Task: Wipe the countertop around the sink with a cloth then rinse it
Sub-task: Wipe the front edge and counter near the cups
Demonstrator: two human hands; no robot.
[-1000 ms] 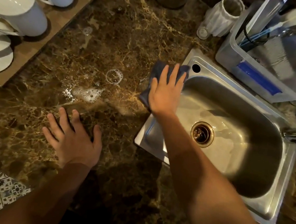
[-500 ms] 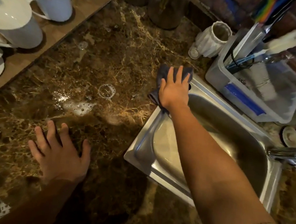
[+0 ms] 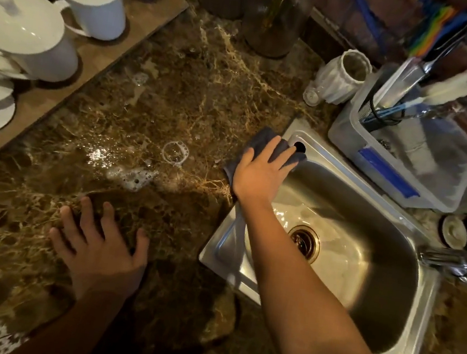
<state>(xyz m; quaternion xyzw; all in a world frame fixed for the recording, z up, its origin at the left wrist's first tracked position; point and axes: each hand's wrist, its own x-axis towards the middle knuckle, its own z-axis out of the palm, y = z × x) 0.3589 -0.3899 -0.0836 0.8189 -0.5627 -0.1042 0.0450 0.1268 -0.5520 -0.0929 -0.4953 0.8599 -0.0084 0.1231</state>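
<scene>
– Pressing down with straight fingers of the right hand on the dark cloth, flat over the sink rim's far-left corner. Not gripping it.
– And the left hand?
– Spread open on the countertop, holding nothing.
– Which step?
– Wiping, seemingly; no rinsing yet. Next, better to sweep left through the suds.

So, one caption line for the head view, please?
Right hand presses a dark cloth onto the sink rim; left hand rests flat on the marble countertop.
</scene>
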